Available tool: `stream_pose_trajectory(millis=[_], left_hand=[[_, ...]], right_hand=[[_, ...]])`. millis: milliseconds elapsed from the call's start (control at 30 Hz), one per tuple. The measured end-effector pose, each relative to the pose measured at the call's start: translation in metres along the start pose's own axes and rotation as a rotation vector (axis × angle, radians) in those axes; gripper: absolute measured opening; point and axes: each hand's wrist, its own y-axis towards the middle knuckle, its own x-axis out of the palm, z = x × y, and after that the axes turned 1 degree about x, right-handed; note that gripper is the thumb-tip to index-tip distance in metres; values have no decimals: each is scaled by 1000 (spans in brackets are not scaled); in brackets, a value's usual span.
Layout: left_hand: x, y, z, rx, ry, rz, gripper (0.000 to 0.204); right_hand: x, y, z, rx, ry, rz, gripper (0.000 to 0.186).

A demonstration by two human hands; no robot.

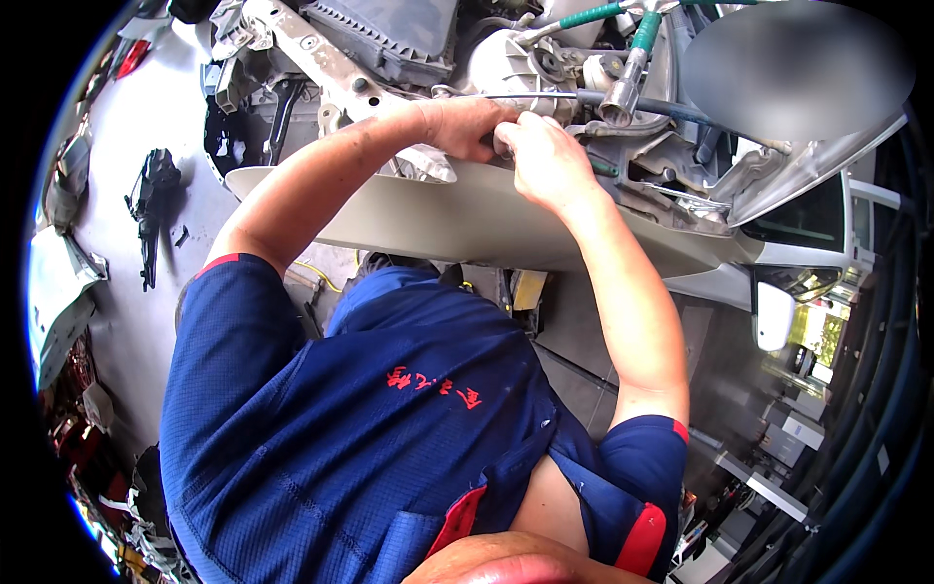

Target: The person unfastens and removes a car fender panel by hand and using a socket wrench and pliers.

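Both of my hands meet over the inner edge of a pale beige car fender (428, 219), at the side of an open engine bay. My left hand (465, 127) reaches in with its fingers curled down and closed. Right against it, my right hand (547, 161) is closed too, thumb and fingers pinched together near the left fingertips. What they grip is hidden by the fingers. A thin metal rod (535, 94) lies just above my hands. Beyond them rises the grey strut tower (506, 73). A socket tool with a green handle (642, 39) rests right of it, its metal socket (618, 105) toward me.
A black plastic box (389, 39) sits deeper in the bay. A bare metal frame rail (316, 49) runs at the left. A dark car part (151, 204) lies on the grey floor. The white side mirror (772, 316) juts out at right; a blurred patch covers the upper right.
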Motion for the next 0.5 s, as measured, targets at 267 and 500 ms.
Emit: stream_pose_trajectory(millis=[267, 500], left_hand=[[-1, 1, 3, -63, -7, -31, 47], [-4, 1, 8, 35, 34, 15, 39]], right_hand=[[-2, 5, -4, 190, 52, -142, 20], [-9, 5, -11, 458, 171, -217, 19]])
